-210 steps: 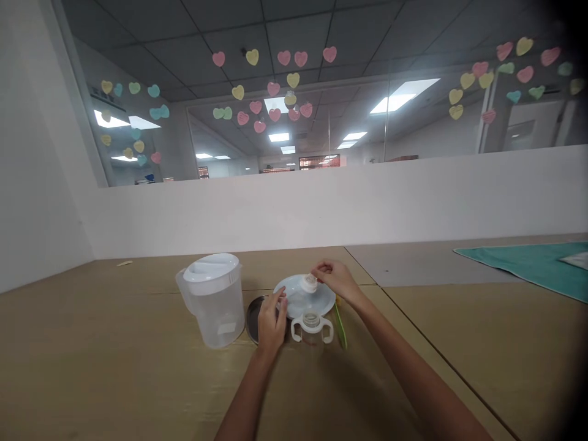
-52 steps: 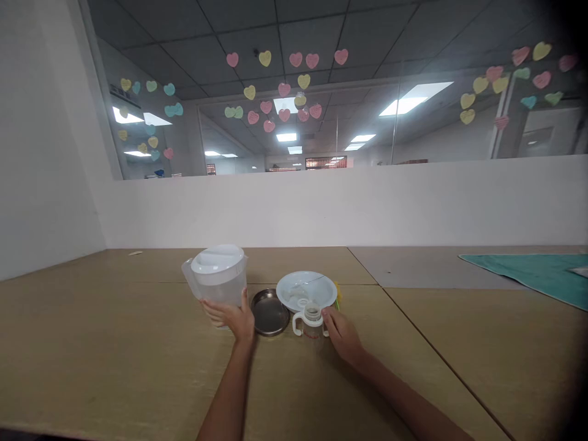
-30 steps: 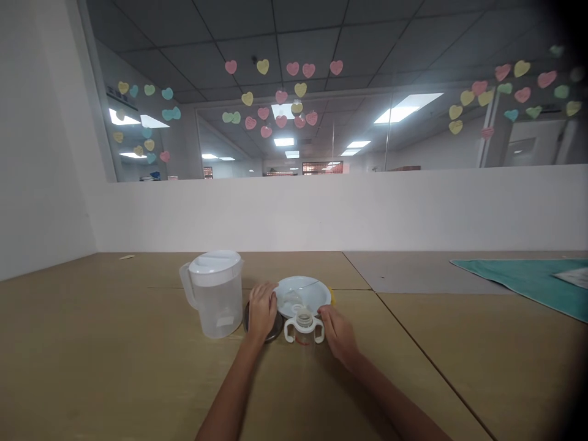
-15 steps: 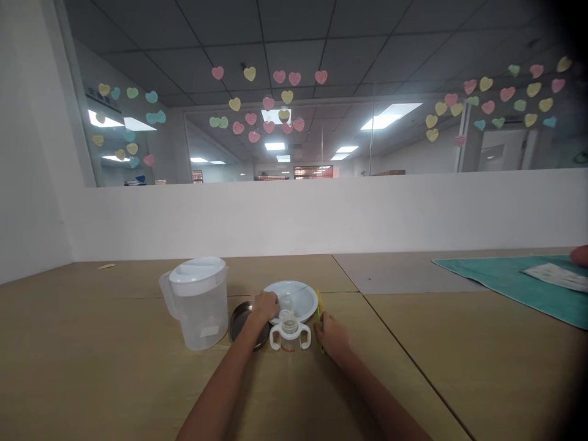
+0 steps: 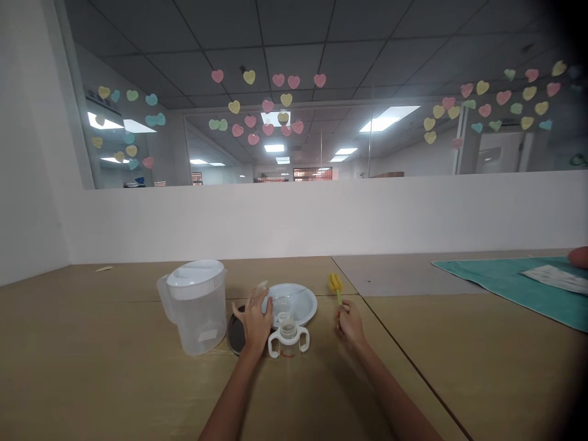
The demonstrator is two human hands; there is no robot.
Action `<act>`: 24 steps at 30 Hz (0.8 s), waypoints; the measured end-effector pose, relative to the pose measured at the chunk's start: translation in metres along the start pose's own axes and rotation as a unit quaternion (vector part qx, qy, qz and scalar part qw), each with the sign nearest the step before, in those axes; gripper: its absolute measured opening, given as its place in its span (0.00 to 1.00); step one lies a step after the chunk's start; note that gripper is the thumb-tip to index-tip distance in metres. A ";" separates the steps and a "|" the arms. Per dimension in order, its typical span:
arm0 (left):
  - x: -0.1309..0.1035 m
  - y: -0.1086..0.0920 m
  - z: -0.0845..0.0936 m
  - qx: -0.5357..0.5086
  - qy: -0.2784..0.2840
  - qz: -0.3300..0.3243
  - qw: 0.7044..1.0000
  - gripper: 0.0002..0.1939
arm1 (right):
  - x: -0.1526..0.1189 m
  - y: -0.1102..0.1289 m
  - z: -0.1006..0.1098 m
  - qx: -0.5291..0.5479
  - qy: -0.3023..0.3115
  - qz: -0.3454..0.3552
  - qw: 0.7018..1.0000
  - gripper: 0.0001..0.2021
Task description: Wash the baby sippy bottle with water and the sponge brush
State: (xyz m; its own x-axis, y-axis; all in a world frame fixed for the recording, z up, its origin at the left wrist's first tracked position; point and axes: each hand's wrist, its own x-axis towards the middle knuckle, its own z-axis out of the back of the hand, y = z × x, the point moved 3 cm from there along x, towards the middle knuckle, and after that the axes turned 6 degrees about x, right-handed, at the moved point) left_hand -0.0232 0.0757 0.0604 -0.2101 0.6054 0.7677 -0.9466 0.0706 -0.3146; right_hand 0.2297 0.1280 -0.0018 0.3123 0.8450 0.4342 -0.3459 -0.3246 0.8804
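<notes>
My right hand [image 5: 351,322] grips the green handle of a bottle brush, and its yellow sponge head [image 5: 335,282] points up and away. My left hand [image 5: 258,317] has its fingers spread over the dark round metal dish [image 5: 236,334], next to the bowl. A small pale piece [image 5: 262,285] shows just past its fingertips; I cannot tell what it is. Between my hands stands a clear baby bottle [image 5: 288,343], uncapped, with two white side handles. Behind it, the pale blue bowl [image 5: 307,301] has a clear plastic piece [image 5: 282,304] in it.
A lidded translucent pitcher [image 5: 197,315] stands left of the dish. At the far right, a teal cloth [image 5: 482,272] carries a white patterned sheet [image 5: 558,277], with part of a person's hand [image 5: 577,257] at the edge. A white wall and window rise behind the table.
My right hand has lifted the brush and moved it right, away from the bowl. My left hand has opened from a closed pose beside the bowl and spread its fingers.
</notes>
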 end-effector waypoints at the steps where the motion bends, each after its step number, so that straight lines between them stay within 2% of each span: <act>1: 0.000 0.003 0.000 -0.016 -0.011 0.013 1.000 0.14 | 0.000 0.004 0.001 0.025 -0.009 -0.014 1.000 0.20; 3: -0.001 0.008 -0.001 -0.054 -0.016 0.031 0.998 0.12 | -0.004 0.017 0.001 0.083 -0.019 -0.007 0.996 0.20; 6: -0.003 0.013 -0.004 -0.140 -0.006 0.052 0.989 0.11 | -0.016 0.042 -0.003 0.133 0.010 0.046 0.990 0.20; 10: -0.005 0.014 -0.013 -0.254 0.011 0.085 0.963 0.14 | -0.036 0.066 -0.009 0.104 0.078 0.115 0.985 0.17; 14: -0.006 0.011 -0.017 -0.271 0.035 0.091 0.958 0.17 | -0.050 0.076 -0.011 0.059 0.122 0.214 0.967 0.14; 16: -0.006 0.011 -0.017 -0.269 0.038 0.086 0.958 0.17 | -0.053 0.076 -0.013 0.042 0.132 0.241 0.961 0.13; 20: -0.006 0.013 -0.016 -0.262 0.037 0.087 0.960 0.17 | -0.052 0.072 -0.013 0.019 0.100 0.217 0.971 0.14; 24: -0.008 0.017 -0.019 -0.262 0.033 0.083 0.961 0.17 | -0.053 0.066 -0.012 0.040 0.079 0.169 0.982 0.15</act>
State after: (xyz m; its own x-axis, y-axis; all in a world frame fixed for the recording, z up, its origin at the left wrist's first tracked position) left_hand -0.0327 0.0866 0.0382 -0.3151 0.6903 0.6513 -0.6444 0.3481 -0.6808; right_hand 0.1801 0.0672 0.0312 0.0476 0.7361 0.6752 -0.3329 -0.6256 0.7055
